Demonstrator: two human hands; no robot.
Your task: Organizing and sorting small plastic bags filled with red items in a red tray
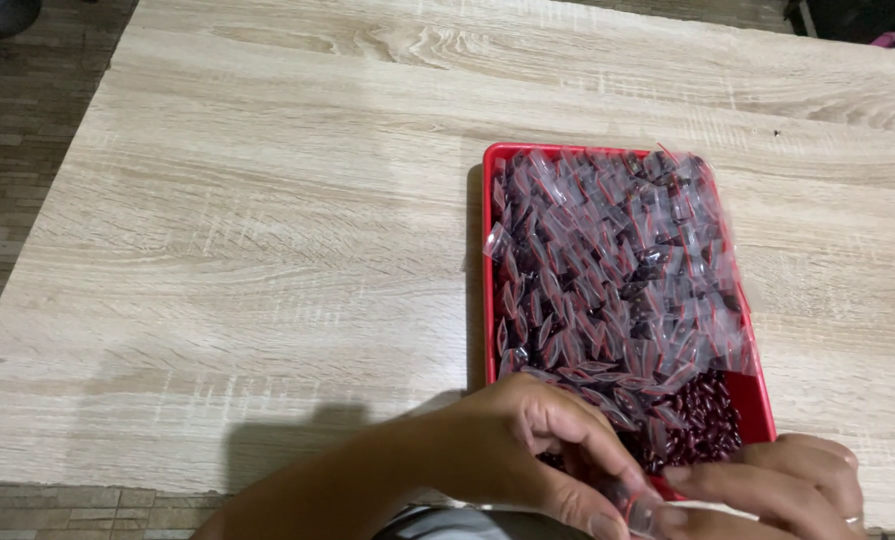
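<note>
Looking down on a red tray (489, 300) set on a pale wood-grain table (248, 230). Landmark for all places below: the tray.

Tray contents: rows of small clear zip bags (608, 260) with dark red contents, packed edge to edge over most of the tray; loose dark red beans (703, 415) heaped in the tray's near right corner. Far right bags spilling slightly over the tray's right rim.

Left hand (528, 440) at the tray's near edge, overlapping the near left corner, fingers curled. Right hand (778, 490) just beyond the tray's near right corner, ring on one finger. Both hands meeting at the near edge, fingertips pinched together on one small clear bag (636, 505); closed grip by both on that bag. Bag contents not discernible, partly cut off by the frame bottom.

Edges and room:
- Tray's left rim fully visible, straight, bare table just beside it.
- Left of tray: wide open tabletop out to the table's left edge.
- Beyond tray's far rim: open tabletop to the table's far edge.
- Right of tray: narrower strip of bare table to the frame edge.
- Near side of tray: table's near edge close by, occupied by both hands and a forearm.
- Tiled floor (28, 120) past the table's left edge.
</note>
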